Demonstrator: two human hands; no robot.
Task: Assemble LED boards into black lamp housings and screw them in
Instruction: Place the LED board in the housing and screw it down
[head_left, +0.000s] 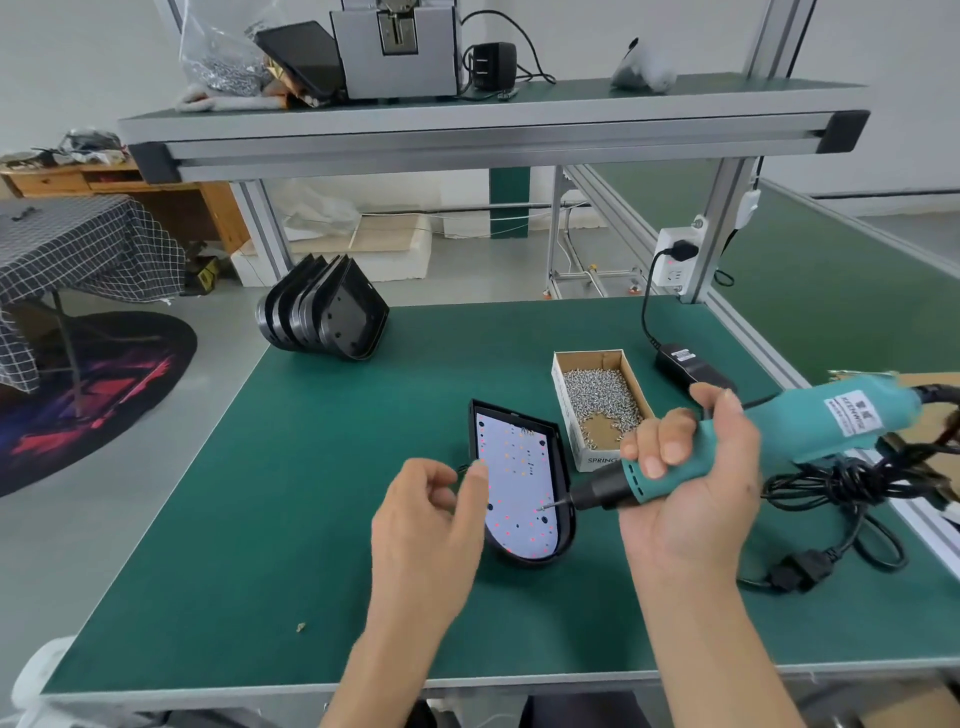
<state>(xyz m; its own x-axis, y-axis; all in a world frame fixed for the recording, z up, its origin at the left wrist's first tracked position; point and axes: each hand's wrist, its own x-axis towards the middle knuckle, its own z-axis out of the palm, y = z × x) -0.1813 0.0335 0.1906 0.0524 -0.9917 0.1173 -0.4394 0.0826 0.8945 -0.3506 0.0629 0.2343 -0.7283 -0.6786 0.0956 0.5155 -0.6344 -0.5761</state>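
While the right hand grips the screwdriver at the LED board, its left hand, fingers loosely curled and holding nothing, leaves the housing free to slip.

Two bare forearms, left hand, right hand, no sleeves

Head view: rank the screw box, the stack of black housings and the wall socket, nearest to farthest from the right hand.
1. Screw box, just beyond the right hand.
2. Wall socket, on the right frame post.
3. Stack of black housings, far left table corner.
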